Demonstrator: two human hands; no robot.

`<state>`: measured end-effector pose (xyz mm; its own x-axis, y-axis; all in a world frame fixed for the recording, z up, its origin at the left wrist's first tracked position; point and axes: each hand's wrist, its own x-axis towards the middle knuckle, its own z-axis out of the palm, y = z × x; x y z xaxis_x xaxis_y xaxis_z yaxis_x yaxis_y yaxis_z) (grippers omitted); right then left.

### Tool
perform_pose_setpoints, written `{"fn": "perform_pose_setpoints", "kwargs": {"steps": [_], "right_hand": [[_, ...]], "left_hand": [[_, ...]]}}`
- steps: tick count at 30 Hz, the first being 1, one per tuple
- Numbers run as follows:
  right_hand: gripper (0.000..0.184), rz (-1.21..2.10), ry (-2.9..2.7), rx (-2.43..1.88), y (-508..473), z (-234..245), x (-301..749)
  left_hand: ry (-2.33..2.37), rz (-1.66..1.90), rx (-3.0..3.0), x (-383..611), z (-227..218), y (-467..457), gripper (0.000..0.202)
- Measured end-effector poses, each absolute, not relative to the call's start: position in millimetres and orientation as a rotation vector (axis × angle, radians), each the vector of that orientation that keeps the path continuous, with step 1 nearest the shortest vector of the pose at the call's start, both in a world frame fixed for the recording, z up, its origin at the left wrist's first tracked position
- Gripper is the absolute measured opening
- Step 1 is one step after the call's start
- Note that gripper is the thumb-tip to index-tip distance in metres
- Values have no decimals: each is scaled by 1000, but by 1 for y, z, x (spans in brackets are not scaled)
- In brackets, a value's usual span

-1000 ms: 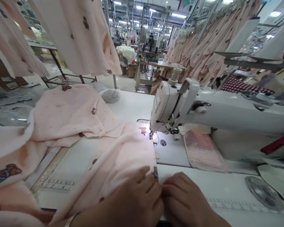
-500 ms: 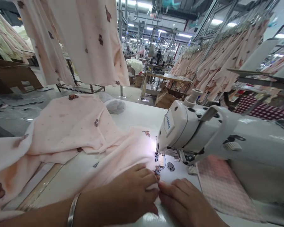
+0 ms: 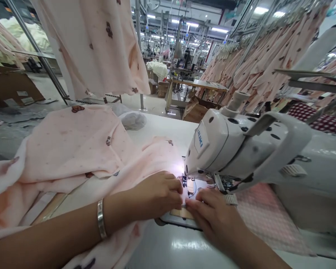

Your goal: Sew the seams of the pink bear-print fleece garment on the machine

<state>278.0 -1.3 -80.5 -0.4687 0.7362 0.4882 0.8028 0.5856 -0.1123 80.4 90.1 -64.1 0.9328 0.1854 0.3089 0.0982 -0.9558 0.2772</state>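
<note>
Pale pink printed fabric (image 3: 72,145) lies across the left of the table and runs up to the needle area of a white sewing machine (image 3: 210,138). Just in front of the lit presser foot (image 3: 184,181), my left hand (image 3: 156,194) presses on the fabric with fingers curled together at its edge. My right hand (image 3: 217,209) sits to the right of the needle, thumb and fingertips pinched at the same fabric edge. Only a sliver of cloth shows between the two hands; the rest there is covered by my fingers.
A pink garment (image 3: 100,48) hangs above the table's far left. Pink checked cloth (image 3: 268,216) lies under the machine arm. A clear plastic bag (image 3: 133,120) rests at the table's back edge. More garments hang on a rail (image 3: 268,63) at right; a cardboard box (image 3: 197,109) stands beyond.
Both hands have moved forward, closer to the presser foot, carrying the fabric edge with them. The front of the machine bed is now uncovered. The camera view has shifted slightly.
</note>
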Motion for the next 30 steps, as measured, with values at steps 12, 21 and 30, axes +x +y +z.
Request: {"fn": "perform_pose_setpoints", "kwargs": {"steps": [12, 21, 30], "right_hand": [[19, -96, -2268, -1388, -4, -88, 284], [19, -125, -2289, -1408, -1, -88, 283], [16, -12, -2397, -1143, -57, -51, 255]], "left_hand": [[314, 599, 2833, 91, -63, 115, 20], [363, 640, 2781, 97, -69, 132, 19], [671, 733, 2825, 63, -85, -15, 19]]}}
